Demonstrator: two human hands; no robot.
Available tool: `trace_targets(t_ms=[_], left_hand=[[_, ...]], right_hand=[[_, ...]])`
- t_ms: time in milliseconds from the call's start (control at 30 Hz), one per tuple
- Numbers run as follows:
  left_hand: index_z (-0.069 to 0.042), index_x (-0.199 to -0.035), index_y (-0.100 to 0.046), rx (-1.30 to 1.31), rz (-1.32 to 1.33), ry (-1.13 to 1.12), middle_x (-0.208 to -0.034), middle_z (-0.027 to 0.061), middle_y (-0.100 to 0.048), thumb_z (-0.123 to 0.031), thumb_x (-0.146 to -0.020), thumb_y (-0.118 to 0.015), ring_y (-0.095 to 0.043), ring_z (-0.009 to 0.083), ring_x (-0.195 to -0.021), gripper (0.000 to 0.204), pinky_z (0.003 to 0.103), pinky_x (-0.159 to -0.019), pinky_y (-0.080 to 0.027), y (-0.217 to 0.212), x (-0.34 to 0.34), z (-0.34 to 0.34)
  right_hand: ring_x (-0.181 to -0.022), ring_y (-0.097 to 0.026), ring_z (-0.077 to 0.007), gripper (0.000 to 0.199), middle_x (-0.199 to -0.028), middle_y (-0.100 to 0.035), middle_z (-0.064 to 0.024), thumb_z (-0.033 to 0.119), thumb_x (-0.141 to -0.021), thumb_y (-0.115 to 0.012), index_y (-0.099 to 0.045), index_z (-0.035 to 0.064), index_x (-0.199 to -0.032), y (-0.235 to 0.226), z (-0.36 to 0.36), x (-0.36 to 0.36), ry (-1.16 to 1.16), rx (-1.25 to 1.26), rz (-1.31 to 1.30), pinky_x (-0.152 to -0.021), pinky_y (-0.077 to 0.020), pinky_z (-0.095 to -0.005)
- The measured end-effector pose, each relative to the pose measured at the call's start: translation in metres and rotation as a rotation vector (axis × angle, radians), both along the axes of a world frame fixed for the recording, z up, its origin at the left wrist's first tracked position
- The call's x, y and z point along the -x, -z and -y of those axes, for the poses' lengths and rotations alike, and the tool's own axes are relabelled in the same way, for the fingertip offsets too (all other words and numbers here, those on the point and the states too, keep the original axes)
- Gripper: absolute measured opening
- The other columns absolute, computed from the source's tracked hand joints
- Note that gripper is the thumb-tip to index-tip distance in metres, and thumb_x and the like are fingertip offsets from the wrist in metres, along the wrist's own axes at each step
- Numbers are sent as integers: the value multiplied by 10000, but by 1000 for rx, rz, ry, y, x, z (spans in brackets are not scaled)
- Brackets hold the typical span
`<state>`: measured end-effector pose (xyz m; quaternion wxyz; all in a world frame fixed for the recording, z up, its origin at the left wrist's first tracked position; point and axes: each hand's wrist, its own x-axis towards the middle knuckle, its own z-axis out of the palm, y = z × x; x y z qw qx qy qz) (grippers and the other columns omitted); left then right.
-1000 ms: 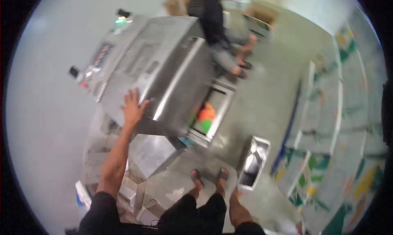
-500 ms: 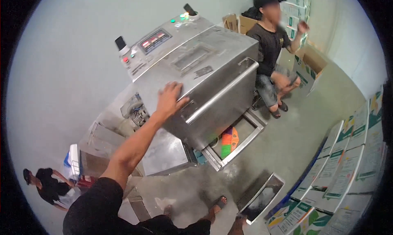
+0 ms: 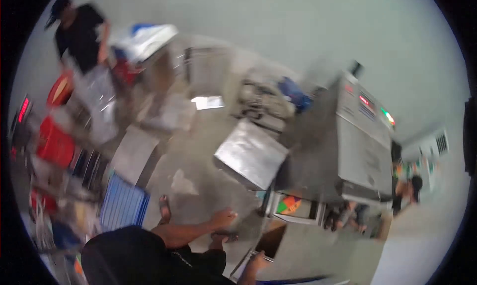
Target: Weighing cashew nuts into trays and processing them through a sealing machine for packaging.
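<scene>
Mod. light, prob. motion blur

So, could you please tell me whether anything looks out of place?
A pale patch stands out on the floor ahead of the left foot; blur hides whether it is a spill or scrap. The orange and green object inside the metal frame below the machine looks oddly bright there.

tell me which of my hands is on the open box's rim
Your right hand, low in the picture, holds the rim of the open box; your left hand, farther up and left, is clear of it.
</scene>
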<state>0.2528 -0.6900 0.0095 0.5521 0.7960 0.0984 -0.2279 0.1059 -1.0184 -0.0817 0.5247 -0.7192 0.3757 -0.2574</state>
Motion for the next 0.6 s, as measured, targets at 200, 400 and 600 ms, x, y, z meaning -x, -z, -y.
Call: trace_targets(t_ms=[200,400,600], left_hand=[[-1,-1564,-114,189,-659,-412,-1514,252,-354,-800,-796,-558,-470,426,-1296,1193,527,-1010,-455,25,116,-260],[-59,-1382,-466,904,-553,-1247,-1305,183,-541,-536,-878,-669,-596,385,-1139,723,590,-800,-559,81,246,-384],[-53,-1225,-529,1062,-442,-2188,-1137,170,-626,-310,-962,-622,-666,362,-987,379,508,-727,-615,79,212,-455]], right_hand=[[-746,-631,-449,556,-972,-626,-275,282,-722,-830,-600,-98,-1056,-8,-218,3,-581,357,-548,-658,-520,-515],[-561,-624,-219,297,-685,-637,-136,204,-691,-791,-621,-17,-794,-141,-482,-75,-1551,651,-231,-550,-508,-386],[-664,-597,-389,396,-719,-611,-205,309,-722,-784,-587,-18,-826,-112,-704,-203,-1799,604,-173,-619,-473,-487]])
